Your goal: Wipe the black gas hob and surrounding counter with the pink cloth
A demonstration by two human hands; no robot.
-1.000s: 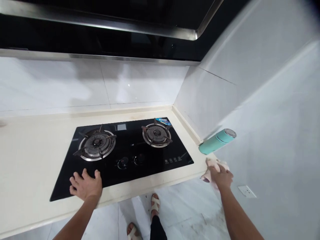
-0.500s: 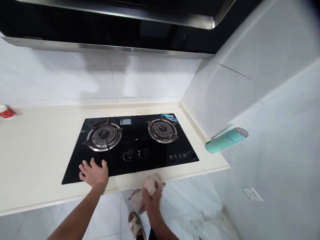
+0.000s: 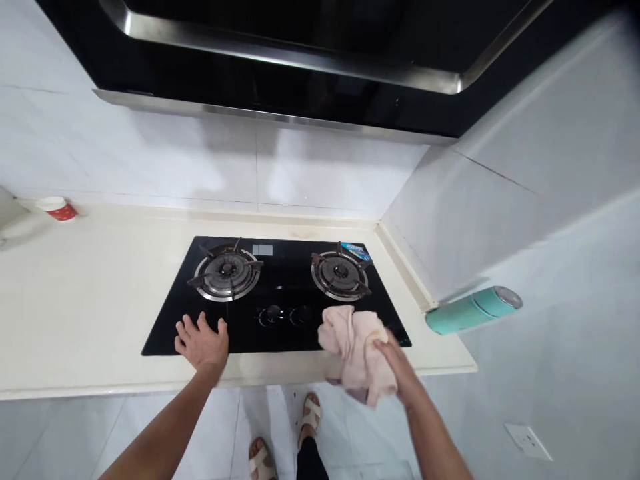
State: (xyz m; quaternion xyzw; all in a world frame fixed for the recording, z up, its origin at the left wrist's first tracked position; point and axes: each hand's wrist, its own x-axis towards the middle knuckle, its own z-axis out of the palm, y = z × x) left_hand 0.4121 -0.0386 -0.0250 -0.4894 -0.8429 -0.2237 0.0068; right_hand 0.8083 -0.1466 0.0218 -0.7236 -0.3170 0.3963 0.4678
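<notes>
My left hand [image 3: 204, 343] rests with fingers spread on the front left corner of the black glass gas hob [image 3: 280, 333]. In my right hand [image 3: 393, 353] is a crumpled pale pink cloth [image 3: 356, 343], held over the hob's front right edge and hanging past the counter's rim. Whether the cloth touches the glass I cannot tell. Behind my left hand is the left burner [image 3: 227, 270]; the right burner [image 3: 341, 272] lies beyond the cloth. Two dark knobs [image 3: 286, 315] sit between the hands. The cloth hides part of the hob's front right.
A black range hood [image 3: 280, 80] hangs over the cream countertop [image 3: 100, 300]. A teal flask [image 3: 473, 310] stands at the counter's right end by the wall. To the far left is a red and white paper cup [image 3: 59, 209]. A socket [image 3: 528, 441] is on the right wall.
My right hand has lifted the cloth from below the counter's front edge, up and right to the hob. My left hand keeps its place on the glass. The camera view has shifted.
</notes>
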